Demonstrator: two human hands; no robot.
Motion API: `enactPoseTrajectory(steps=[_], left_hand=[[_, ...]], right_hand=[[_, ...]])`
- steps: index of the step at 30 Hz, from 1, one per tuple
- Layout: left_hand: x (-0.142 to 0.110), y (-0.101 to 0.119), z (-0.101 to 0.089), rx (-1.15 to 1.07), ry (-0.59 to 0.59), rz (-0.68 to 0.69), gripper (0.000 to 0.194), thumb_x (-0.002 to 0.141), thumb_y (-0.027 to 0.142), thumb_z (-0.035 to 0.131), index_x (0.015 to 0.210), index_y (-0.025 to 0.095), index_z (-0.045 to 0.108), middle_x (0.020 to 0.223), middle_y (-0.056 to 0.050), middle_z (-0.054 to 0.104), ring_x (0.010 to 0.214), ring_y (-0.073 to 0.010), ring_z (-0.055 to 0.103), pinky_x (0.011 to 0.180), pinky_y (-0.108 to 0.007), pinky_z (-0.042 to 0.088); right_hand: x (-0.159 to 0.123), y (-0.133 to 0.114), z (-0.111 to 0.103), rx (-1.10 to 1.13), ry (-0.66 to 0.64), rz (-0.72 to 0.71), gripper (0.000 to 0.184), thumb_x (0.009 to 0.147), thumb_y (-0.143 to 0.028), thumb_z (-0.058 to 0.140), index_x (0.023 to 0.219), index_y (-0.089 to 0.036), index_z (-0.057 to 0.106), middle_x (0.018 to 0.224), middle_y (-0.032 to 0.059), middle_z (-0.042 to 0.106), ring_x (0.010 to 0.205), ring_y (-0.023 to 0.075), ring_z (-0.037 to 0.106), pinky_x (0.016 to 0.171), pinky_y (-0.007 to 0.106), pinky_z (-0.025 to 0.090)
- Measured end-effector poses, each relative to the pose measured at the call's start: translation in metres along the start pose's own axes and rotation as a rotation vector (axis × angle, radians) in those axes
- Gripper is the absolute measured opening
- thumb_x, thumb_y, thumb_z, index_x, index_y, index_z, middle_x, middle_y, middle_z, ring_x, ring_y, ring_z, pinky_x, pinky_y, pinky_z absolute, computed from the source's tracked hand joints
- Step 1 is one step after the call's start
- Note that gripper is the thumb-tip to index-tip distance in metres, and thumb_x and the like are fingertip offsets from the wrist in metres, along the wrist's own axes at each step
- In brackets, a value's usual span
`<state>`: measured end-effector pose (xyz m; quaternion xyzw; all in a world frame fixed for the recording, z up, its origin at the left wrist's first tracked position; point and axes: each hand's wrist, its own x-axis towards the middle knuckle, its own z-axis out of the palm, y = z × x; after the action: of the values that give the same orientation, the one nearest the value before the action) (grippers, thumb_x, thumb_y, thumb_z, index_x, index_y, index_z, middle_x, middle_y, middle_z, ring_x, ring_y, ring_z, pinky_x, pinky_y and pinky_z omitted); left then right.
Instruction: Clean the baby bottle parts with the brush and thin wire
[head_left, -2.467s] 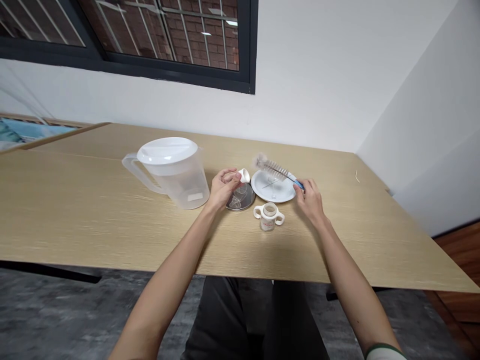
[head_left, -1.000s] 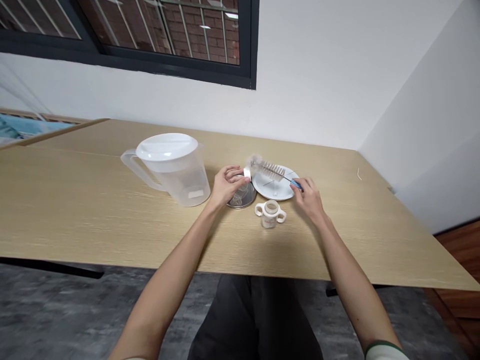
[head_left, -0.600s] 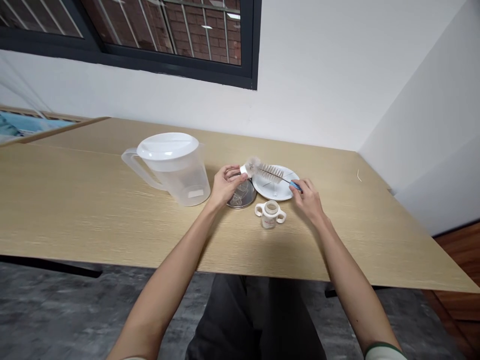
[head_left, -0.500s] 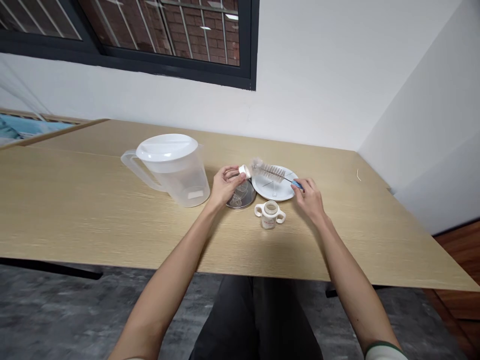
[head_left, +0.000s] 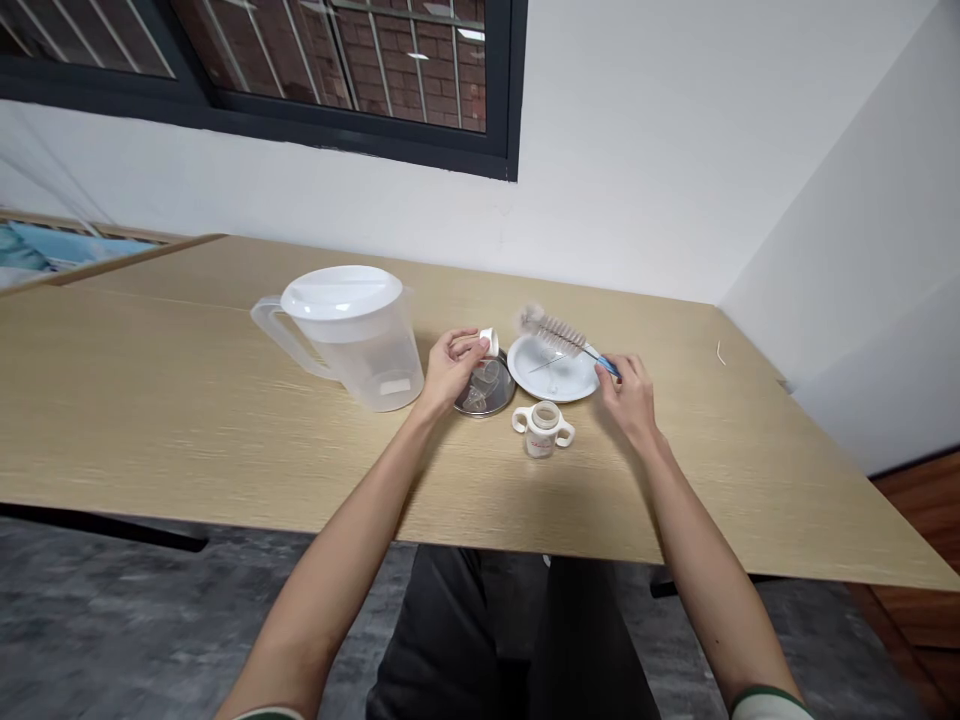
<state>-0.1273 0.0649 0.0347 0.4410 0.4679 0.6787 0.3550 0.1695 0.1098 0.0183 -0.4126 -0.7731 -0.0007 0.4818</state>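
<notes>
By metal dish (head_left: pixel 505 390), left hand (head_left: pixel 448 372) pinching white ring (head_left: pixel 490 341); beside plate (head_left: pixel 571 384), right hand (head_left: pixel 629 398) gripping brush (head_left: pixel 556 331) by blue handle (head_left: pixel 605 364); two-handled bottle (head_left: pixel 541 434) upright on bench (head_left: pixel 210 430).

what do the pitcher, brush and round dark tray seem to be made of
Pitcher: probably plastic, satin finish, being cloudy and translucent. Brush: pale, thin bristles suggest nylon; the bright blue, smooth handle could be plastic. Round dark tray: likely metal, smooth, given its grey sheen and bright rim.
</notes>
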Motion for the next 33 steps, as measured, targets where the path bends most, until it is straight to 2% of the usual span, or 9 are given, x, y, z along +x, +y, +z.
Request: enactPoseTrajectory(steps=[3, 5, 9, 11, 16, 22, 25, 29, 33], left_hand=[[0.000, -0.001, -0.004, 0.139, -0.027, -0.005, 0.061, 0.071, 0.050, 0.079, 0.117, 0.016, 0.058, 0.093, -0.009, 0.075, 0.079, -0.0189, 0.071, 0.074, -0.031, 0.055], [0.000, -0.002, -0.007, 0.345, -0.088, 0.020, 0.062, 0.070, 0.051, 0.078, 0.118, 0.016, 0.060, 0.092, -0.009, 0.076, 0.079, -0.0204, 0.070, 0.073, -0.032, 0.054], [-0.003, -0.004, -0.012, 0.868, -0.256, 0.119, 0.044, 0.070, 0.053, 0.077, 0.099, 0.021, 0.070, 0.092, -0.007, 0.076, 0.076, -0.0232, 0.067, 0.071, -0.034, 0.049], [-0.004, -0.005, -0.012, 0.984, -0.337, 0.119, 0.035, 0.072, 0.053, 0.075, 0.090, 0.023, 0.072, 0.092, -0.006, 0.076, 0.076, -0.0245, 0.066, 0.070, -0.035, 0.048], [-0.006, -0.006, -0.010, 1.018, -0.427, 0.105, 0.032, 0.071, 0.050, 0.076, 0.088, 0.024, 0.075, 0.084, -0.006, 0.075, 0.075, -0.0261, 0.066, 0.070, -0.034, 0.046], [-0.004, -0.006, -0.011, 1.128, -0.412, 0.112, 0.031, 0.072, 0.048, 0.075, 0.092, 0.023, 0.077, 0.078, -0.007, 0.072, 0.079, -0.0292, 0.067, 0.075, -0.035, 0.047], [-0.003, -0.007, -0.010, 1.068, -0.408, 0.185, 0.029, 0.081, 0.047, 0.065, 0.089, 0.022, 0.076, 0.081, -0.008, 0.072, 0.080, -0.0276, 0.066, 0.078, -0.036, 0.047], [-0.001, -0.010, -0.009, 1.006, -0.318, 0.293, 0.031, 0.090, 0.044, 0.053, 0.083, 0.020, 0.071, 0.080, -0.008, 0.070, 0.076, -0.0237, 0.063, 0.078, -0.034, 0.045], [-0.003, -0.010, -0.009, 1.032, -0.246, 0.349, 0.040, 0.095, 0.047, 0.044, 0.069, 0.021, 0.061, 0.070, -0.005, 0.064, 0.069, -0.0210, 0.057, 0.072, -0.032, 0.041]], right_hand=[[0.002, 0.002, -0.003, -0.005, 0.069, 0.036, 0.031, 0.099, -0.041, 0.049, 0.110, -0.019, 0.067, 0.101, 0.0103, 0.066, 0.094, 0.0227, 0.062, 0.083, 0.037, 0.054], [0.003, 0.000, -0.004, -0.007, 0.095, 0.053, 0.032, 0.099, -0.042, 0.049, 0.109, -0.018, 0.067, 0.101, 0.0106, 0.066, 0.094, 0.0226, 0.062, 0.082, 0.037, 0.053], [0.004, -0.001, -0.006, -0.010, 0.104, 0.085, 0.032, 0.099, -0.043, 0.048, 0.109, -0.019, 0.067, 0.102, 0.0111, 0.066, 0.095, 0.0232, 0.061, 0.082, 0.038, 0.053], [0.004, -0.001, -0.006, -0.008, 0.103, 0.096, 0.033, 0.099, -0.043, 0.047, 0.110, -0.019, 0.067, 0.103, 0.0112, 0.066, 0.096, 0.0236, 0.061, 0.083, 0.039, 0.053], [0.004, 0.000, -0.007, -0.021, 0.111, 0.099, 0.033, 0.099, -0.044, 0.047, 0.110, -0.019, 0.066, 0.102, 0.0110, 0.065, 0.096, 0.0232, 0.060, 0.084, 0.038, 0.052], [0.004, 0.001, -0.007, -0.018, 0.114, 0.105, 0.034, 0.099, -0.045, 0.046, 0.109, -0.019, 0.066, 0.103, 0.0110, 0.065, 0.096, 0.0229, 0.060, 0.084, 0.037, 0.051], [0.005, 0.004, -0.008, -0.011, 0.134, 0.134, 0.035, 0.099, -0.045, 0.046, 0.109, -0.019, 0.066, 0.104, 0.0115, 0.065, 0.096, 0.0232, 0.059, 0.086, 0.038, 0.050], [0.006, 0.010, -0.008, -0.047, 0.172, 0.260, 0.035, 0.099, -0.046, 0.043, 0.108, -0.019, 0.063, 0.106, 0.0128, 0.063, 0.100, 0.0248, 0.057, 0.091, 0.041, 0.047], [0.005, 0.018, -0.006, -0.084, 0.142, 0.421, 0.034, 0.099, -0.044, 0.038, 0.106, -0.018, 0.058, 0.109, 0.0146, 0.062, 0.103, 0.0260, 0.057, 0.092, 0.041, 0.045]])
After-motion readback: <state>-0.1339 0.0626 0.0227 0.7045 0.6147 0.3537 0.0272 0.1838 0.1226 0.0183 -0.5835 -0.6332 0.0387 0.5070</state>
